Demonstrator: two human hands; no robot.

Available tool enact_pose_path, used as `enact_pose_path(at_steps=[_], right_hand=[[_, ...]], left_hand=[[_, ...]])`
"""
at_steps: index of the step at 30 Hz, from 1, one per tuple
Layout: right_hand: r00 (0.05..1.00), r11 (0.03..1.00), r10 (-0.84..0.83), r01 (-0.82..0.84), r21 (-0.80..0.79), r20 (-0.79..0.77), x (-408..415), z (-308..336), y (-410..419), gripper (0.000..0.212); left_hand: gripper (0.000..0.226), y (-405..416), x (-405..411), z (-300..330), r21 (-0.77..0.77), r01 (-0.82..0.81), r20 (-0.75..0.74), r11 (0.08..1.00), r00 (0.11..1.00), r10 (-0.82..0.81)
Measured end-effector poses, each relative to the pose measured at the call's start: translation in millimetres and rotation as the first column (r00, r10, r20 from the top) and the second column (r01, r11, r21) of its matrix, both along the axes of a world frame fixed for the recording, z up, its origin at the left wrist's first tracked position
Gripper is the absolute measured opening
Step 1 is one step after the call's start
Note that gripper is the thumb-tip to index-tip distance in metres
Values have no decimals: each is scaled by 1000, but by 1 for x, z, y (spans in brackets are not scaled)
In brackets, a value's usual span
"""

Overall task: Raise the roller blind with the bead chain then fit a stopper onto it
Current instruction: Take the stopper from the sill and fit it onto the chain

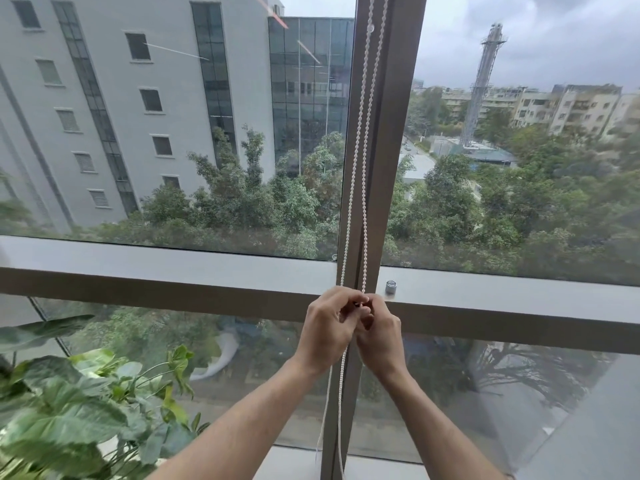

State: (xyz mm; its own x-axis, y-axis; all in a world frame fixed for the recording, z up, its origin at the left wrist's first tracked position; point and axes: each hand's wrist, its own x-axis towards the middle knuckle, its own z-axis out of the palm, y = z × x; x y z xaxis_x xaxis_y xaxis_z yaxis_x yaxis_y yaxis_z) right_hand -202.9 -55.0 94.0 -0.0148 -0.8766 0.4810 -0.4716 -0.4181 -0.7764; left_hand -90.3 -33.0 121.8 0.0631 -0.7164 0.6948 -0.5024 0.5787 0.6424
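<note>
A: Hands meet at the mullion (pixel 388 168), fingers curled in. Left hand (pixel 325 327) and right hand (pixel 379 332) are touching, both pinched around the bead chain (pixel 363 168), with something small and dark between the fingertips.

B: Stopper?

A: Probably; too small to tell.

B: Chain direction?

A: Long axis vertical. Two strands drop from the top of frame straight into the hands; one runs on below the left wrist toward the floor.

B: Nearer hand?

A: Right sits under the right strand, left on the left one. Blind itself is out of view above, glass uncovered.

B: Extras?

A: Small metal cylinder (pixel 390 287) on the sill (pixel 519 296) just right; plant (pixel 86 403) lower left.
</note>
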Motion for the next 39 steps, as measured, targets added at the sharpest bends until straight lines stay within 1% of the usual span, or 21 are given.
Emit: enact_pose_path(at_steps=[3, 6, 9, 15, 18, 21, 25, 27, 30, 32, 36, 39], right_hand=[[998, 1000, 22, -22, 1, 60, 4, 3, 4, 13], [995, 999, 42, -43, 14, 89, 6, 4, 6, 17], [995, 999, 47, -46, -16, 84, 9, 5, 6, 22], [994, 999, 25, -22, -30, 102, 13, 4, 10, 19], [994, 999, 31, -27, -45, 108, 13, 5, 12, 20], [991, 998, 33, -27, -52, 130, 13, 6, 15, 21], [988, 997, 32, -21, -70, 154, 13, 8, 16, 27], [980, 997, 66, -55, -61, 188, 13, 8, 17, 31], [959, 991, 131, -122, -48, 253, 13, 5, 17, 28], [953, 989, 149, -139, -53, 265, 13, 3, 17, 31], [922, 969, 239, -245, -19, 304, 8, -2, 18, 40], [874, 942, 296, -334, 31, 386, 2, -8, 16, 42]], left_hand=[[22, 1, 3, 3, -18, -33, -9, 999, 999, 33], [24, -1, 5, 7, 41, -64, -10, 997, 998, 65], [24, 0, 6, 7, 110, -24, -56, 994, 998, 31], [25, 4, 9, 6, 139, 0, -116, 990, 993, 17], [26, 5, 10, 6, 137, 27, -156, 990, 988, -6], [32, 4, 12, 5, 166, 64, -186, 984, 982, -32], [36, 3, 16, 5, 237, 204, -264, 950, 954, -140], [34, 3, 18, 6, 251, 266, -338, 931, 925, -173], [29, 3, 21, 5, 260, 405, -521, 876, 823, -226], [29, 4, 22, 3, 255, 456, -587, 853, 774, -237], [32, 5, 22, 2, 282, 447, -598, 849, 774, -208], [35, 5, 20, 2, 304, 412, -546, 859, 814, -198]])
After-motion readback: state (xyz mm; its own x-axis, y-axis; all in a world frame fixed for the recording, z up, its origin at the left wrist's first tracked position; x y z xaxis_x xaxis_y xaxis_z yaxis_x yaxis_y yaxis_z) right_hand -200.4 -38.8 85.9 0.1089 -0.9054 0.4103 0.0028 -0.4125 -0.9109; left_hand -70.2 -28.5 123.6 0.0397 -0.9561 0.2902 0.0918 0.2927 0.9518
